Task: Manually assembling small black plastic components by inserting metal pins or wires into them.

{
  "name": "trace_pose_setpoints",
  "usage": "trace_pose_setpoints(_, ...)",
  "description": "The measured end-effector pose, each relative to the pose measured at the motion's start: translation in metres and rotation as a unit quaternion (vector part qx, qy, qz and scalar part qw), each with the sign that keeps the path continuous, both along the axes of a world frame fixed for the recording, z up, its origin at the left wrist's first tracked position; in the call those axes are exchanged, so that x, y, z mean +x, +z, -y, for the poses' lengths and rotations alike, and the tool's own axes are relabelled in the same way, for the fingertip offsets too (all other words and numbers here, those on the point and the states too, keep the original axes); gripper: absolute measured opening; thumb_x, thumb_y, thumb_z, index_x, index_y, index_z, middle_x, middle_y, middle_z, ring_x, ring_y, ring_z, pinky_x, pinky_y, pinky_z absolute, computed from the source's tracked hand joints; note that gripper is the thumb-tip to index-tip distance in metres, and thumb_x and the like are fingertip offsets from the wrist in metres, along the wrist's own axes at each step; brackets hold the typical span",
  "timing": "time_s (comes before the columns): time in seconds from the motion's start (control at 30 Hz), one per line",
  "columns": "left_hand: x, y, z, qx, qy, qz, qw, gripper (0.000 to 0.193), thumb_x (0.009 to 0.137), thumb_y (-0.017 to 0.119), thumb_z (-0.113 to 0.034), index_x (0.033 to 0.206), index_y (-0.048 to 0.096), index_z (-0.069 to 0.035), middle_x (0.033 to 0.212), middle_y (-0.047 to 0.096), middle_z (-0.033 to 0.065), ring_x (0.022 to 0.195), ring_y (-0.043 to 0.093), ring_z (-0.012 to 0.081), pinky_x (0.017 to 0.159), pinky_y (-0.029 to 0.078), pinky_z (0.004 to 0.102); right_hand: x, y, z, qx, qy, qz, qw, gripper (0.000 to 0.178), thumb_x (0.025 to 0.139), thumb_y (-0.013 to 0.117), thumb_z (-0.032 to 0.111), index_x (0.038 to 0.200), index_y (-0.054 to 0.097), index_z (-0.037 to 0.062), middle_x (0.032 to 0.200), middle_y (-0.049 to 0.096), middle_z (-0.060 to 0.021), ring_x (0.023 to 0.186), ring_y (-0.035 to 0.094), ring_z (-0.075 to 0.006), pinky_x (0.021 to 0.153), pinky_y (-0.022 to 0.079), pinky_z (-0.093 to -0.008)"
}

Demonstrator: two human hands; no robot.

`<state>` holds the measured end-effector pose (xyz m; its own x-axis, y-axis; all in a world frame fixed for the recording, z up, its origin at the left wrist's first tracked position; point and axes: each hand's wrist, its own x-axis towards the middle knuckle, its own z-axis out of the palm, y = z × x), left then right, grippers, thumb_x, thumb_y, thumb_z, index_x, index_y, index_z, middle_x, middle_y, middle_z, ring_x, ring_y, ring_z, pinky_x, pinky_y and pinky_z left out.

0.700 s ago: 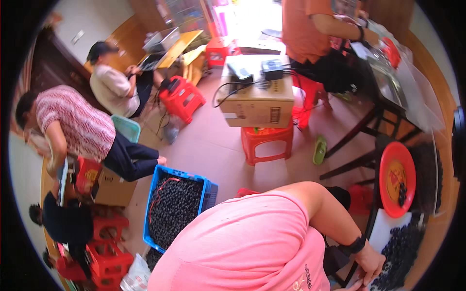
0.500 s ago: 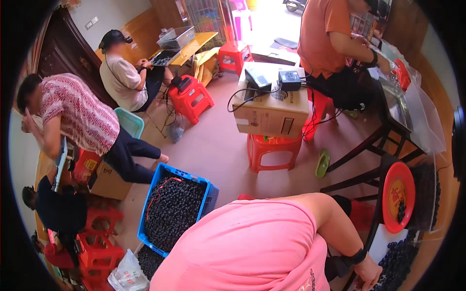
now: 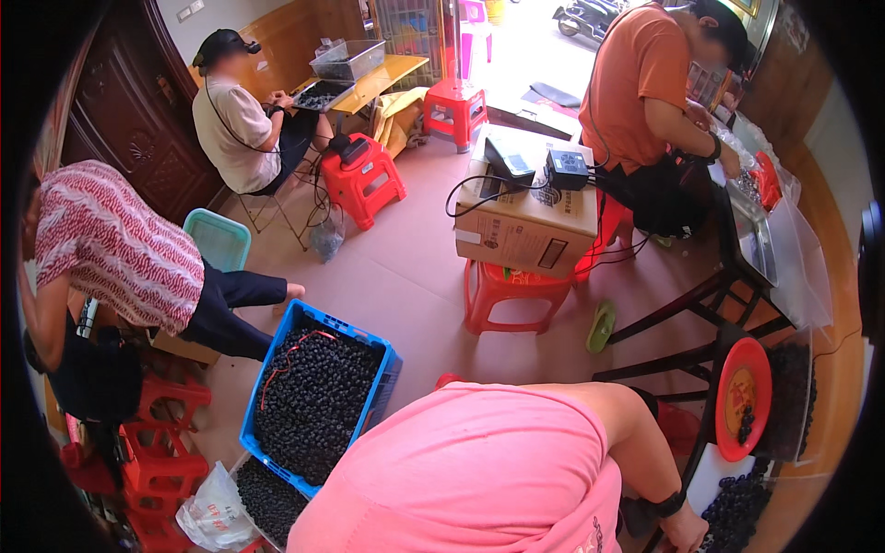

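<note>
My left hand (image 3: pixel 684 531), with a dark band on its wrist, reaches from my pink sleeve (image 3: pixel 461 461) to the table at the lower right. Its fingers bend down and are pressed together; the lower edge cuts them off, so anything between them is hidden. Beside it are a white sheet (image 3: pixel 714 479) and a pile of dark, round, bead-like pieces (image 3: pixel 739 505). A red round plate (image 3: pixel 737 369) farther along the table carries several similar pieces. My right hand is out of view.
A blue crate (image 3: pixel 386 405) filled with small black round pieces stands on the floor beside me. A cardboard box (image 3: pixel 516 226) with devices and cables rests on a red stool (image 3: pixel 516 300). Several people work around the room. A green slipper (image 3: pixel 600 325) lies near the table legs.
My view has shifted slightly. My left hand sits a little lower in the picture, more of it near the lower edge. The person in the patterned shirt has bent farther toward the left.
</note>
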<state>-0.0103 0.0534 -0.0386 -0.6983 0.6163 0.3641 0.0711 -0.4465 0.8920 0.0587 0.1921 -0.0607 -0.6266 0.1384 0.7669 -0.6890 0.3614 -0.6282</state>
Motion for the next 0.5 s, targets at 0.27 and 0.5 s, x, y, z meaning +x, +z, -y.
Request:
trace_pose_setpoints(0.27,0.010,0.012,0.011,-0.040,0.034,-0.018,0.998,0.019,0.081,0.071,-0.019,0.089,0.071,-0.003,0.068,0.060,0.0016,0.058,0.054,0.0129,0.050,0.045,0.0286,0.003,-0.001,-0.001,-0.020,-0.002,-0.003,1.000,0.028,0.085,0.076,0.007,0.102,0.057,-0.0036,0.088,0.060,-0.0116,0.078,0.057,-0.0217,0.072,0.050,-0.0333)
trace_pose_setpoints(0.5,0.011,0.013,0.011,-0.046,0.014,0.025,0.999,0.018,0.081,0.073,-0.021,0.085,0.071,-0.004,0.068,0.061,0.0028,0.057,0.055,0.0133,0.050,0.045,0.0290,0.007,0.002,0.001,-0.023,-0.005,0.000,1.000,0.027,0.085,0.076,0.006,0.102,0.058,-0.0039,0.089,0.061,-0.0120,0.078,0.058,-0.0219,0.072,0.051,-0.0332)
